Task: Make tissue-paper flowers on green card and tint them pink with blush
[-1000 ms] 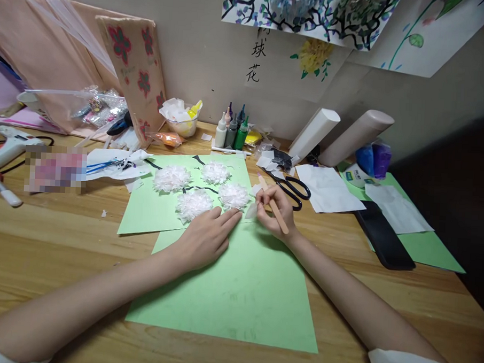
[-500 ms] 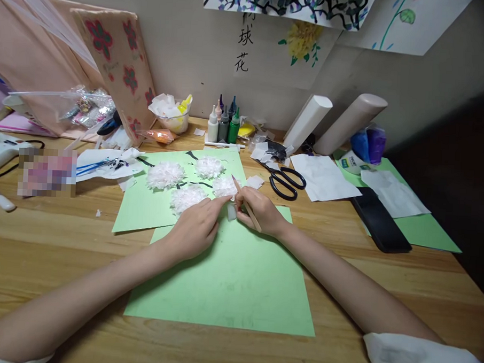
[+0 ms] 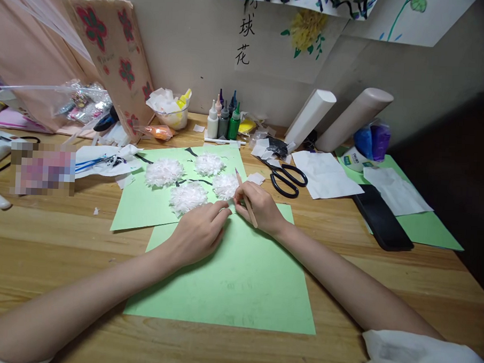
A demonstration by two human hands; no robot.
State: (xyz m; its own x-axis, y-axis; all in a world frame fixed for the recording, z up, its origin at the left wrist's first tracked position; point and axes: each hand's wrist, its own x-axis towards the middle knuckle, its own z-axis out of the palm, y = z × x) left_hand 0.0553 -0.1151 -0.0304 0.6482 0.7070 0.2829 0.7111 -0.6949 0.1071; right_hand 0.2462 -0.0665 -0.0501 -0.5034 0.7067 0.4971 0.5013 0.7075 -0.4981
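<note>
So you've got the slim, pale wooden stick with a tapered end [image 3: 249, 206] in your right hand [image 3: 264, 206], and that grip is narrow, fingers wrapped around the shaft. Its long axis runs on a slant: tapered end up toward the far edge of the worktop [image 3: 63, 235] and a bit left, blunt end back toward you and right. The fluffy white paper flower [image 3: 224, 185] near the right edge of the upper light-green sheet [image 3: 136, 209] lies just beyond and to the left of that grip, with the tapered end by the flower's right side. Your right hand is the nearer one, tbh, though your left fingertips are close too, just on the near side of the flower. Your left hand [image 3: 202, 228] is low over the sheets with its fingers bent, around the far edge of the lower light-green sheet [image 3: 237, 288]. There's a small whitish scrap [image 3: 230, 201] between your hands; can't tell if either one is pinching it, so no idea what the left grip's doing. The black-handled scissors [image 3: 305, 180] lie to the right of the upper sheet, well clear of your fingers.
</note>
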